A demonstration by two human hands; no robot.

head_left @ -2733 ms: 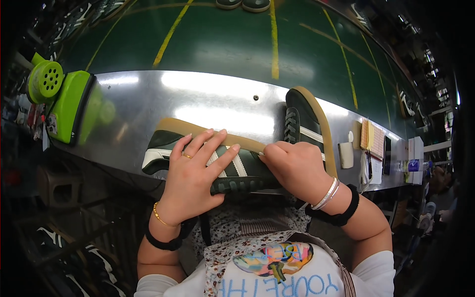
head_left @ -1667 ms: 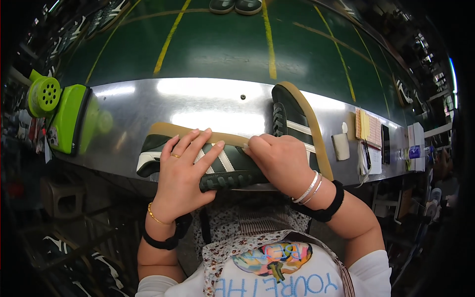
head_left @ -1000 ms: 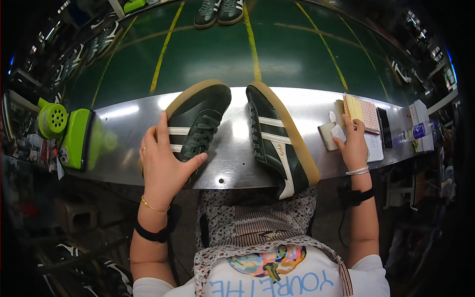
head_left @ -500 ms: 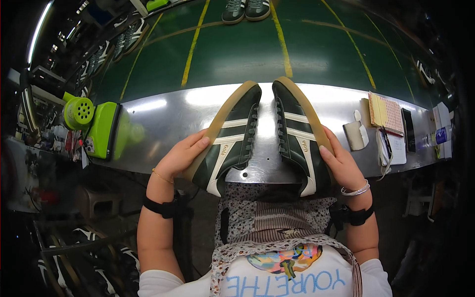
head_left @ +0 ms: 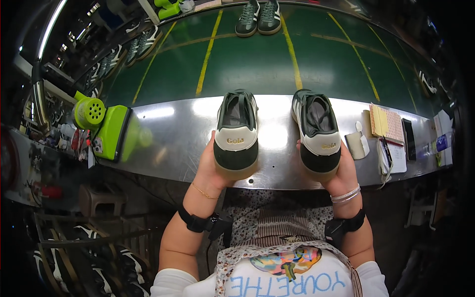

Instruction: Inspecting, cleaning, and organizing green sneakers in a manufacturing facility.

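Sneakers [head_left: 236, 141], dark green with smooth white heel tabs and rounded tan soles, are held side by side, apart, over the near part of a polished metal bench [head_left: 170, 148], toes pointing away. The left hand [head_left: 208, 171] grasps one sneaker from below, the right hand [head_left: 346, 171] the other. Both open collars reveal dark lining. A barred rack [head_left: 74, 242], lower left, contains further shoes [head_left: 101, 279].

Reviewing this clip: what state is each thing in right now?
Left hand: holding left shoe by heel
Left shoe: held, heel facing camera
Right hand: holding right shoe by heel
Right shoe: held, heel facing camera
Far green shoes: standing side by side
Pen: lying on notebook
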